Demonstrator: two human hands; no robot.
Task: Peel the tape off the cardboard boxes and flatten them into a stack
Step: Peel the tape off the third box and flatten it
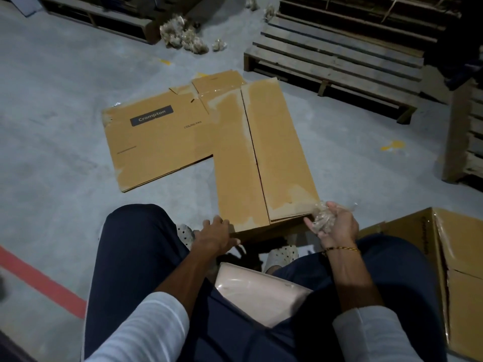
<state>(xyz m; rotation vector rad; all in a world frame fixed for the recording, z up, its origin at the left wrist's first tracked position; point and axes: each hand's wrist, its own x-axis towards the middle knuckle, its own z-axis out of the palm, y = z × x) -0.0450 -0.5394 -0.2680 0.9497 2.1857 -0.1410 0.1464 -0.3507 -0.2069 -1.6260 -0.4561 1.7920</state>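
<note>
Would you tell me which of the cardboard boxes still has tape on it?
The upright box at the person's right: shiny tape still covers its side. The other two, the box in front and the flattened Crompton box, show only torn patches.

You sit over a grey concrete floor. Flattened cardboard boxes lie on it; beyond them, crumpled tape wads and wooden pallets.
</note>
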